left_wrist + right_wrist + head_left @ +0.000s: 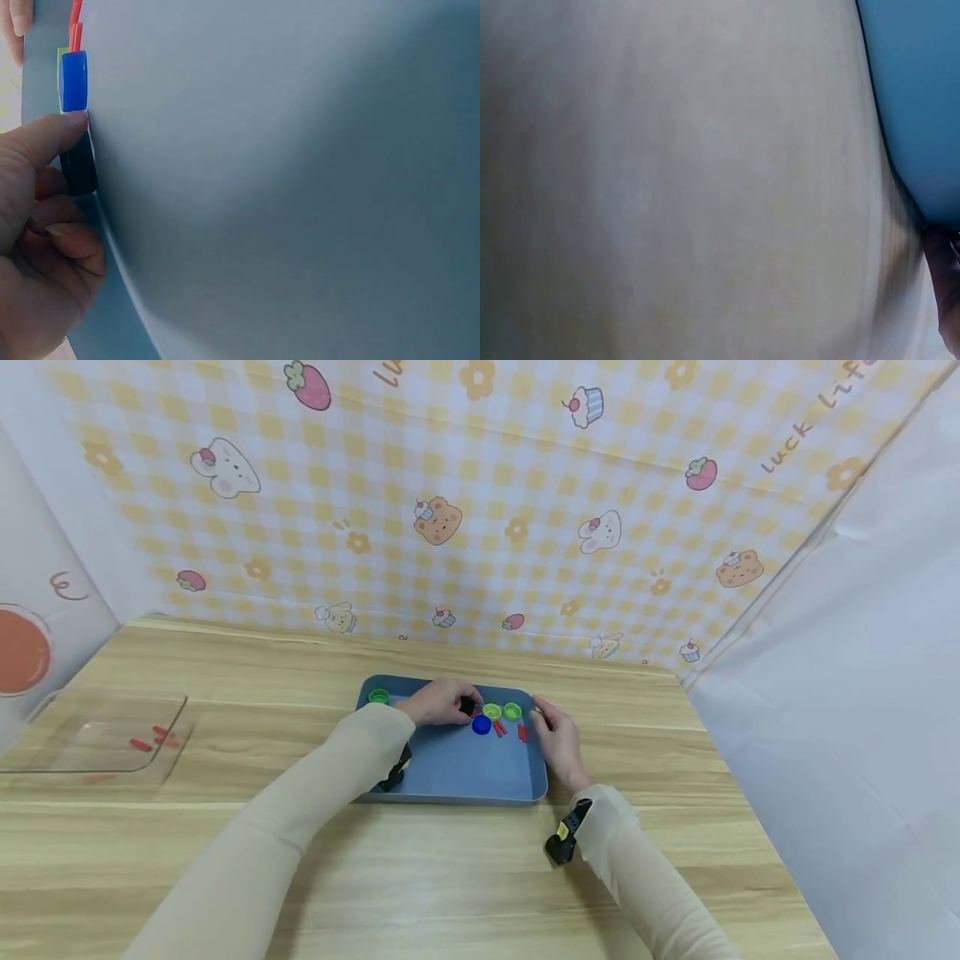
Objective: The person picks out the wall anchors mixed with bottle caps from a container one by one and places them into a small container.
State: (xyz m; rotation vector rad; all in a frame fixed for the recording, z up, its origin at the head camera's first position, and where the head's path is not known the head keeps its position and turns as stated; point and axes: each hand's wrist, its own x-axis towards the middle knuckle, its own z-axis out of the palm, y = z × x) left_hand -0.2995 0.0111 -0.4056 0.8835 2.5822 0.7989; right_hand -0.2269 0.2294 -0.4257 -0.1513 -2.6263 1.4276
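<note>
My left hand (442, 702) reaches over the far part of a blue-grey tray (472, 774). Its thumb and fingers pinch a black round cap (79, 165) standing on edge by the tray wall. Just right of it sits a blue cap (482, 725), with a yellow-green cap (492, 711) and a light green cap (512, 711) close by. Small red pieces (500, 727) lie near these caps. A darker green cap (378, 696) is in the far left corner. At the tray's far right corner, my right hand (558, 742) touches the rim with its fingertips.
A clear plastic box (97, 735) stands at the left of the wooden table (480, 877), with several red pieces (140, 744) in it. A patterned cloth (480, 577) hangs behind the table. A white sheet (840, 693) hangs on the right.
</note>
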